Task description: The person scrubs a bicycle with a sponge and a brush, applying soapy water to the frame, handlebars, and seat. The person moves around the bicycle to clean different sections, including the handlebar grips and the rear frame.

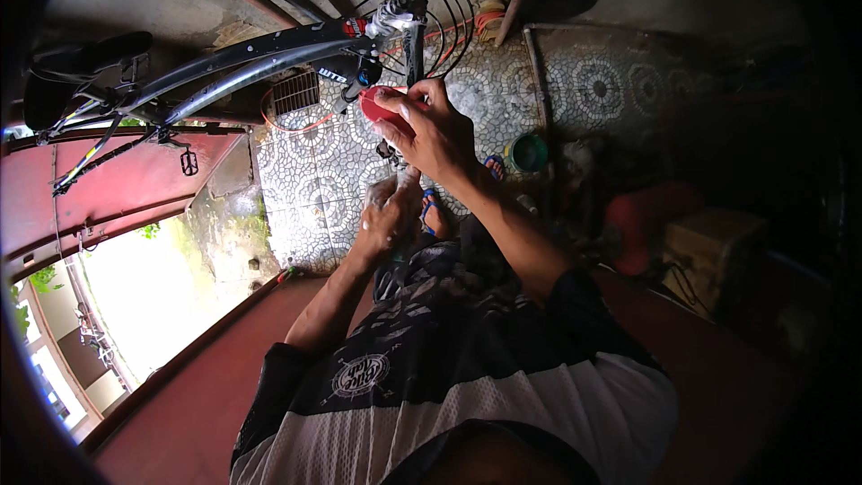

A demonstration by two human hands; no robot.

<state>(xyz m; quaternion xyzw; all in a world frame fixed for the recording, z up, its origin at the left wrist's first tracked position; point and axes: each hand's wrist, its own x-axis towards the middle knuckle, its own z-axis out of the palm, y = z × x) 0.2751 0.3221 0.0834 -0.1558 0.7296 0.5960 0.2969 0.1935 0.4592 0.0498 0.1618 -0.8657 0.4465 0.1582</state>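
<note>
A dark bicycle [242, 52] stands in front of me, its frame running off to the left. White suds cover its stem [392, 16] and dot the black handlebar [416, 45]. My right hand [440, 130] pinches a red oval scrubber [382, 104] over the handlebar's middle; whether it is a sponge or a brush I cannot make out. Closer to me, my left hand [388, 211], flecked with foam, is closed around the near end of the handlebar. The grip itself is hidden under those fingers. Black cables [458, 22] loop out to the right of the bar.
Patterned tile floor [314, 189] lies below, with a metal drain grate [295, 92] in it. A green bucket [527, 153] stands right of my sandalled feet [433, 214]. A wooden box [714, 256] sits in shadow at right. Red gate panels [135, 180] are at left.
</note>
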